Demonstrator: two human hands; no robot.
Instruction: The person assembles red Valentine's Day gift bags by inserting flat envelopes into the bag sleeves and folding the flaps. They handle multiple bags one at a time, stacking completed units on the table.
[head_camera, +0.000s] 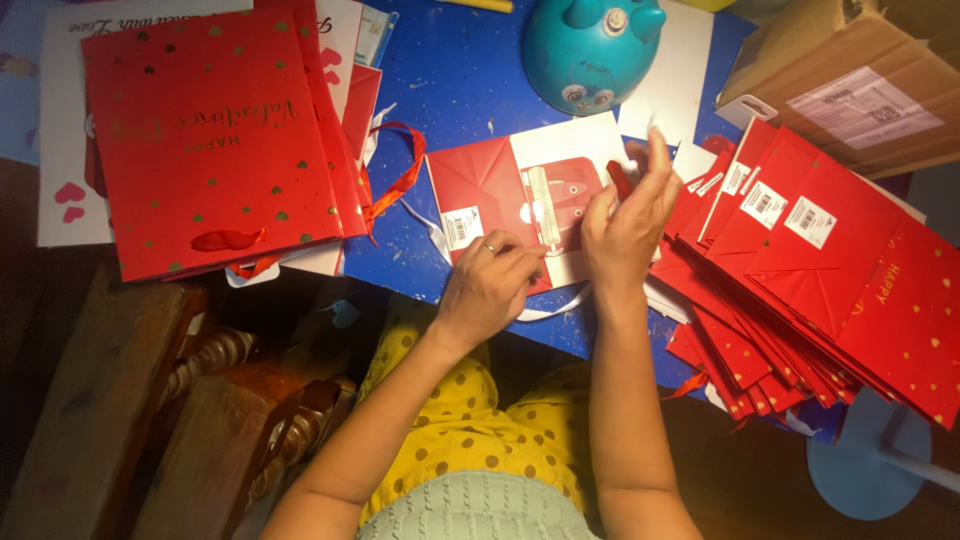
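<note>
A folded red and white gift bag lies flat on the blue table in front of me. My left hand, with a ring on one finger, presses down on the bag's near edge, fingers curled. My right hand is raised just above the bag's right side, pinching a small red ribbon piece between its fingertips. A white ribbon handle curls out from under the bag at the table's near edge.
A stack of red heart-printed gift bags lies at the left, a fanned pile of folded red bags at the right. A teal round toy and a cardboard box sit at the back. A wooden chair stands at lower left.
</note>
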